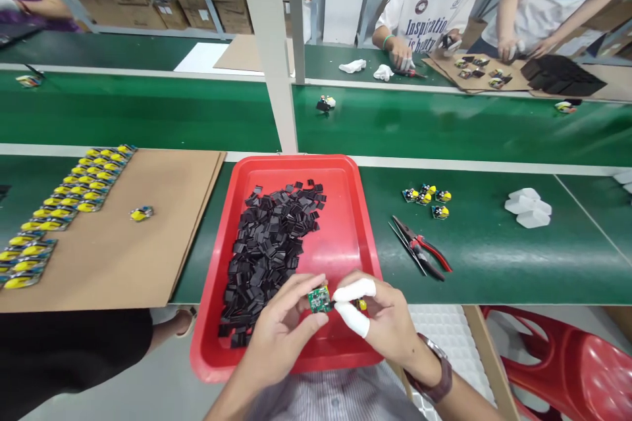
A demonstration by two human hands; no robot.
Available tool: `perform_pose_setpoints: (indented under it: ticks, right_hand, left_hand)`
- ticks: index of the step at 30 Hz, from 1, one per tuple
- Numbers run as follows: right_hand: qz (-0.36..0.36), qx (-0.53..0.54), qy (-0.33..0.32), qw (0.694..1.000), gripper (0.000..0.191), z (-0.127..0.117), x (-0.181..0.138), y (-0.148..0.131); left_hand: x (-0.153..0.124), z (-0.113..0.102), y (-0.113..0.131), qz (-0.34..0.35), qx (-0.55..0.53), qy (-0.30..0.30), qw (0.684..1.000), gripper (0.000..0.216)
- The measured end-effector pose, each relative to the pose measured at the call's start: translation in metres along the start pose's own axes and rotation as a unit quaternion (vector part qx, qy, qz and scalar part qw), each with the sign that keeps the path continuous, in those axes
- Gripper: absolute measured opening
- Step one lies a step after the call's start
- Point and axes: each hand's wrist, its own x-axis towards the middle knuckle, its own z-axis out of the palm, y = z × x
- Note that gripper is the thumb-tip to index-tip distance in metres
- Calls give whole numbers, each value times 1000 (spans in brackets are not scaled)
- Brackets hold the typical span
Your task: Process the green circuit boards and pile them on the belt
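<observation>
Over the near end of a red tray [368, 230], my left hand [289, 325] pinches a small green circuit board [319, 299] between thumb and fingers. My right hand [380, 316] wears white finger covers on its thumb and forefinger. Those two fingertips are closed on a small black piece [332, 303] at the board's right edge. A yellow part [362, 304] shows behind the right fingers; whether that hand holds it I cannot tell. Many flat black pieces [269, 243] lie heaped in the tray's left half.
Rows of yellow-topped boards [79, 184] stand on cardboard [148, 230] at left, one board [141, 213] apart. Right of the tray lie several boards [425, 195], pliers [424, 250], tweezers [407, 248] and white finger covers [528, 207]. Co-workers [429, 13] work beyond the green conveyor [444, 125].
</observation>
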Motion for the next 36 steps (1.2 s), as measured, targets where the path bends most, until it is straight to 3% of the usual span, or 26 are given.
perform_pose_setpoints:
  ticks: [3, 6, 13, 18, 24, 31, 36]
  right_hand:
    - [-26, 15, 18, 999, 24, -2, -2, -1]
    - [-45, -24, -18, 999, 27, -4, -3, -3]
    - [-64, -70, -25, 995, 35, -5, -6, -1]
    - [-71, -90, -56, 992, 38, -9, -7, -6]
    - [-48, -105, -51, 992, 33, -6, -6, -11]
    - [-53, -107, -62, 991, 36, -4, -10, -9]
    - [-55, -122, -48, 990, 39, -1, -16, -12]
  left_hand:
    - [-4, 4, -2, -25, -13, 10, 1000, 39]
    - [-6, 5, 3, -9, 41, -1, 999, 36]
    - [-4, 3, 12, 48, 152, 2, 987, 53]
    - [-4, 6, 11, 33, 124, 30, 991, 52]
    - [-1, 6, 19, 46, 120, 13, 992, 50]
    - [-3, 7, 16, 15, 67, -2, 998, 49]
    - [-4, 8, 16, 41, 76, -5, 996, 53]
